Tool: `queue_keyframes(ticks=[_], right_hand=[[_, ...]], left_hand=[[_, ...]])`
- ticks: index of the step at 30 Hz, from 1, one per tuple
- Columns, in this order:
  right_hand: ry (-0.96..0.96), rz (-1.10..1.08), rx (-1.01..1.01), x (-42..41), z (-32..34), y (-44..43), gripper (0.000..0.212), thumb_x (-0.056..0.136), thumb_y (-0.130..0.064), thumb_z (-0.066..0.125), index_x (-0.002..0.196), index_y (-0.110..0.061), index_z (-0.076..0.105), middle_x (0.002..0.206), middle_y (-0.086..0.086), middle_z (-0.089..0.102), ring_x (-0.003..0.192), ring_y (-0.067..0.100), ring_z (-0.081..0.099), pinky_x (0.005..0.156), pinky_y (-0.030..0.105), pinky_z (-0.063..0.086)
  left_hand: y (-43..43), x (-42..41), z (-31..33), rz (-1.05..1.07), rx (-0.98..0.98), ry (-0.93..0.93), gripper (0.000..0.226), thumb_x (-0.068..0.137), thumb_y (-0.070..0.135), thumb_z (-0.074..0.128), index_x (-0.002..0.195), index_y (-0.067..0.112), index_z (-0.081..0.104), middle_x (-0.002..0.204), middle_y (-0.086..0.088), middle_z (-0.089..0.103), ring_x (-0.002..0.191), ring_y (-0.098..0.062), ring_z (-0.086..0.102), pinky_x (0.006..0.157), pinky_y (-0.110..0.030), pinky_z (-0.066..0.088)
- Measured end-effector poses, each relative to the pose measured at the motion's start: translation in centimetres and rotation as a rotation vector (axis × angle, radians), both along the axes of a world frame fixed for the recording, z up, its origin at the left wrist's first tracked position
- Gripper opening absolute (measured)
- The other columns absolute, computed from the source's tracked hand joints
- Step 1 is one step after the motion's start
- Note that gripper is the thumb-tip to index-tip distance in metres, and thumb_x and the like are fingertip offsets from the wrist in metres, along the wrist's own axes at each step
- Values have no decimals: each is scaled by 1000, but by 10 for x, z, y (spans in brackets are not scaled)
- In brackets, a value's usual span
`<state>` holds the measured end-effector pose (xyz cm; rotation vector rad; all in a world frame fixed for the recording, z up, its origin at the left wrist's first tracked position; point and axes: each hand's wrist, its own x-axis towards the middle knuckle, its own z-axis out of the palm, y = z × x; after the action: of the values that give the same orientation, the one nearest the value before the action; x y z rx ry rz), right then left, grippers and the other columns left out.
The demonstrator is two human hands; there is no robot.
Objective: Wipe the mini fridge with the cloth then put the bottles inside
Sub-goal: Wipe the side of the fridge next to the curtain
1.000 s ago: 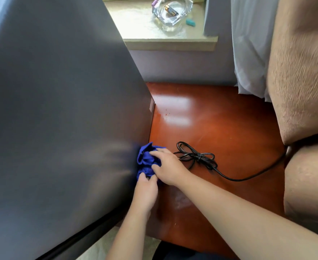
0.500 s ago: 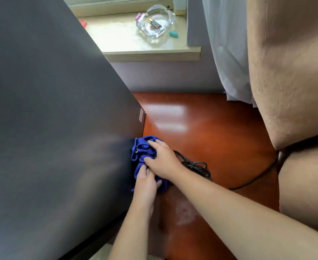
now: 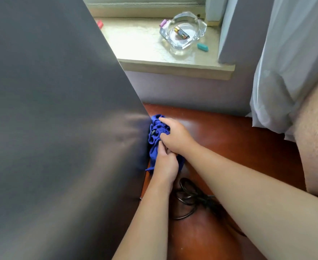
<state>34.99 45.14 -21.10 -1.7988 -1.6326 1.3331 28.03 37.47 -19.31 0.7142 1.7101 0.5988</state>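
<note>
Against the right face of the mini fridge (image 3: 56,128), low down where it meets the reddish wooden surface (image 3: 229,143), the blue cloth (image 3: 155,132) is bunched into a wad. Its long axis runs near to far along the fridge's edge, its far end pointing toward the wall under the window sill (image 3: 173,66). The right hand (image 3: 175,136) grasps the far part, fingers curled over the folds. The left hand (image 3: 165,166) clutches the near part, touching the right hand.

The fridge's dark grey side fills the whole left. To the right, bare wood lies between the hands and a tan upholstered seat (image 3: 317,151), with a pale curtain (image 3: 285,62) hanging at its far end. A coiled black cable (image 3: 190,201) lies on the wood just near of the left hand, under both forearms. On the sill stands a glass ashtray (image 3: 182,31), well apart from the cloth.
</note>
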Motion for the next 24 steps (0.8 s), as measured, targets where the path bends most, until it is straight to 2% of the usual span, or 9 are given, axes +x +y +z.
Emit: queue_keyframes(ticks=[3, 8, 11, 13, 14, 16, 18, 21, 24], right_hand=[[6, 36, -20, -2, 16, -9, 57, 81, -13, 65, 137, -24, 62, 139, 7, 61, 129, 25, 57, 101, 26, 44], [35, 143, -8, -15, 56, -94, 50, 81, -8, 65, 127, -25, 68, 136, 2, 58, 129, 23, 52, 110, 26, 38], [84, 195, 36, -23, 69, -166, 43, 84, -5, 64, 123, -23, 70, 144, 0, 51, 135, 23, 44, 109, 16, 25], [106, 233, 35, -22, 69, -211, 39, 88, -8, 64, 123, -22, 70, 150, 0, 46, 136, 22, 41, 110, 16, 23], [114, 252, 38, -18, 67, -230, 38, 88, -10, 64, 124, -22, 70, 151, 0, 46, 136, 21, 41, 114, 19, 25], [119, 283, 35, -7, 60, -264, 38, 89, -13, 63, 125, -23, 69, 148, -3, 48, 134, 18, 44, 117, 28, 34], [102, 304, -5, 7, 51, -292, 40, 89, -14, 60, 127, -22, 68, 143, -7, 51, 131, 14, 48, 114, 24, 38], [-17, 337, -84, 26, 41, -330, 44, 90, -18, 59, 134, -19, 65, 146, -5, 51, 135, 15, 49, 110, 1, 16], [-61, 263, -77, 39, 46, -357, 46, 92, -21, 64, 138, -19, 63, 152, -5, 50, 141, 13, 47, 117, 13, 24]], left_hand=[[-18, -8, 7, 96, 33, -113, 63, 97, 4, 45, 155, 26, 38, 146, -2, 60, 135, -21, 56, 115, -48, 43], [-108, -19, 54, 223, 62, -132, 49, 102, -2, 41, 146, 15, 51, 141, -4, 63, 131, -15, 59, 113, -43, 46], [-161, -27, 64, 312, 79, -146, 32, 106, 4, 40, 127, 14, 61, 118, -4, 74, 105, -7, 72, 90, -30, 59], [-192, -33, 62, 293, 46, -97, 26, 108, 7, 39, 117, 13, 63, 105, -9, 74, 87, -10, 73, 72, -23, 59], [-207, -36, 57, 241, 33, -33, 24, 107, 7, 41, 114, 13, 63, 103, -10, 73, 86, -13, 71, 69, -19, 57], [-238, -37, 41, 68, 3, 110, 21, 104, 5, 47, 110, 17, 62, 100, 0, 71, 88, -10, 67, 71, -8, 49], [-266, -32, 25, -130, -48, 204, 23, 100, 4, 53, 116, 20, 60, 107, 8, 69, 98, -3, 65, 76, -4, 46], [-293, -25, 10, -297, -112, 194, 39, 94, 8, 55, 127, 28, 60, 128, 2, 67, 120, -9, 63, 101, -17, 46], [-307, -25, 14, -321, -141, 199, 43, 90, 16, 52, 131, 22, 62, 130, 0, 65, 118, -11, 63, 105, -25, 44]])
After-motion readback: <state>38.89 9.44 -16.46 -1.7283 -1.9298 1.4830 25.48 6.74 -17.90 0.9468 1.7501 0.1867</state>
